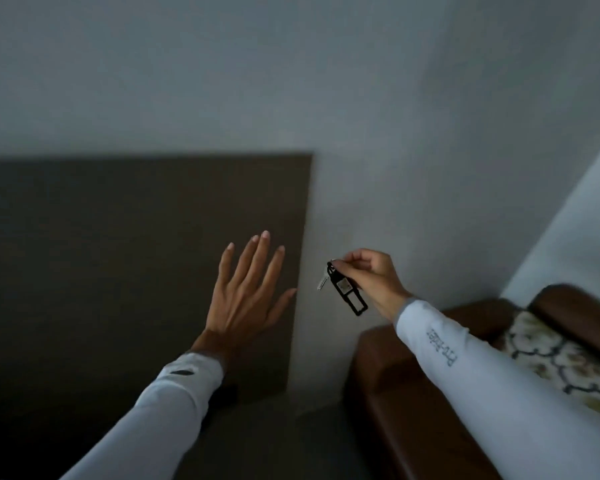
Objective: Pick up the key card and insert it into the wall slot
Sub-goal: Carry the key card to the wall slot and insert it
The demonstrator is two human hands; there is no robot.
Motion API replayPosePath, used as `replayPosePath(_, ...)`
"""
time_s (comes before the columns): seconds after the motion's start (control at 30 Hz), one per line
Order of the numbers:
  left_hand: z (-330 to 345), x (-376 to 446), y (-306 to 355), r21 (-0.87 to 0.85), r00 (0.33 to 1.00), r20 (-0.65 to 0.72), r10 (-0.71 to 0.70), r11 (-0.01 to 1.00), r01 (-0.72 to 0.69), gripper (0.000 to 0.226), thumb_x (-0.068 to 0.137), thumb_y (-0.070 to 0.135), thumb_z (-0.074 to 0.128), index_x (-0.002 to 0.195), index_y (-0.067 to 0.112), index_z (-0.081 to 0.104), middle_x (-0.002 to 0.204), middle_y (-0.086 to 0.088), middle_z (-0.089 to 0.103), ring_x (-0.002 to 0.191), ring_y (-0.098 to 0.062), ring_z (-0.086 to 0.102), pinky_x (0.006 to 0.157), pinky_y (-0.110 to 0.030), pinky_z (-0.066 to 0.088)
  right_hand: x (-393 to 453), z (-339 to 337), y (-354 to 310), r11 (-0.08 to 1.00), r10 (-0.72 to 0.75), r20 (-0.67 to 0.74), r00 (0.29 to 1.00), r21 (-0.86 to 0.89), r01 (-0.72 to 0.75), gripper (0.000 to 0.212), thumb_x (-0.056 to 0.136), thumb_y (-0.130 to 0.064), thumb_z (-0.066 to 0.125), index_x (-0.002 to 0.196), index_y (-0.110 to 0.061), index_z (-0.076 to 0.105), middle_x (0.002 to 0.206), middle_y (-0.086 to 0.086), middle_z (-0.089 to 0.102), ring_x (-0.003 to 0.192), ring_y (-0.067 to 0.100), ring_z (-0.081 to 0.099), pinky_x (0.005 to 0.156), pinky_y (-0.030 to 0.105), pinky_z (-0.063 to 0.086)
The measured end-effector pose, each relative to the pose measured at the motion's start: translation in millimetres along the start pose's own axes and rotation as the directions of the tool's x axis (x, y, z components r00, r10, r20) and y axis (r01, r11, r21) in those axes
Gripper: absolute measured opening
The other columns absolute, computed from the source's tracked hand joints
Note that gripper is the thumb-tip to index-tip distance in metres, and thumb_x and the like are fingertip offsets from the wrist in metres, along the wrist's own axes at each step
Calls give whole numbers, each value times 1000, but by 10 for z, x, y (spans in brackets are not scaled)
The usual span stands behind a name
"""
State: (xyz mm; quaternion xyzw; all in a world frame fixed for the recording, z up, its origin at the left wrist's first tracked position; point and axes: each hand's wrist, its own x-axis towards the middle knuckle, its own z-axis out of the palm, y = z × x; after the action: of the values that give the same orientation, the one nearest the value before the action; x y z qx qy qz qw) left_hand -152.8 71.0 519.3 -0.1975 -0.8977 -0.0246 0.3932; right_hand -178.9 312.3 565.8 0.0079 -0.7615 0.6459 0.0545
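My right hand [371, 278] pinches the top of a black key card tag [347, 293], which hangs down from my fingertips with a small metal key [323, 281] beside it. The tag dangles in front of the pale wall [361, 133]. My left hand [248, 292] is raised with fingers spread and holds nothing; it hovers before a dark brown panel [118, 254] near that panel's right edge. No wall slot shows in this view. Both arms wear white sleeves.
A brown leather armchair [413, 375] with a patterned cushion [561, 358] stands at the lower right, under my right forearm. The dark panel fills the left half. The room is dim and the picture is slightly blurred.
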Motion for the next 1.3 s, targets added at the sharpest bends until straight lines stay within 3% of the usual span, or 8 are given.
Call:
replayPosePath(0.27,-825,1563,785,-81,956,-255,145,982,-170,71,106,56,43,153,5,53,163,-29,45,148,-43,48,119,-69,41,-464,-1274,-1574,970,-228,-211,950,30,239,17,85,3,70,79,-7,58,87,20,69,75,21,68,71,28,63)
replayPosePath(0.4,-1133,1984,1521,-137,922,-321,217,953,-272,72,106,58,41,154,6,51,164,-27,44,149,-42,48,120,-68,39,-1023,-2027,-1906,955,-283,-378,881,-31,293,14,85,9,67,87,-1,57,94,27,68,86,29,67,76,30,64)
replayPosePath(0.53,-1498,2190,2447,-210,878,-398,265,906,-368,69,105,55,44,151,4,55,162,-27,47,146,-42,52,117,-69,42,-1787,-2771,-2139,950,-309,-534,787,-132,284,12,85,6,68,85,-1,58,89,23,70,83,28,69,78,38,63)
replayPosePath(0.73,-2238,2100,3997,-291,805,-483,344,804,-519,68,107,54,42,151,4,53,162,-27,48,146,-42,52,118,-68,42,-3315,-3839,-2343,941,-325,-689,647,-300,153,14,86,3,65,84,-9,58,84,20,70,71,26,67,61,30,58)
replayPosePath(0.93,-3108,1619,5488,-378,766,-516,384,700,-605,69,110,56,34,153,4,51,163,-28,45,147,-41,50,120,-67,40,-5065,-4757,-2390,823,-433,-724,538,-560,-92,14,84,3,64,83,-11,64,76,24,74,74,38,69,73,46,58)
replayPosePath(1.1,-3969,1108,6673,-432,714,-553,429,586,-686,71,108,56,35,152,3,51,162,-29,47,147,-41,50,119,-68,41,-6508,-5314,-2460,725,-520,-722,456,-656,-211,15,85,8,59,83,-7,61,79,33,65,73,40,63,73,46,54)
replayPosePath(1.2,-4378,884,7258,-446,681,-575,454,524,-726,72,107,56,34,153,3,51,161,-29,47,147,-42,50,118,-69,42,-7113,-5584,-2485,729,-525,-757,389,-635,-254,18,87,9,57,83,-6,67,88,13,70,82,24,66,76,35,55)
replayPosePath(1.3,-4668,711,7801,-446,646,-600,473,472,-760,73,107,56,32,156,5,48,161,-29,48,147,-42,51,119,-68,42,-7639,-5865,-2482,695,-513,-784,350,-619,-365,23,87,7,55,81,-6,73,92,13,75,85,22,68,69,11,52)
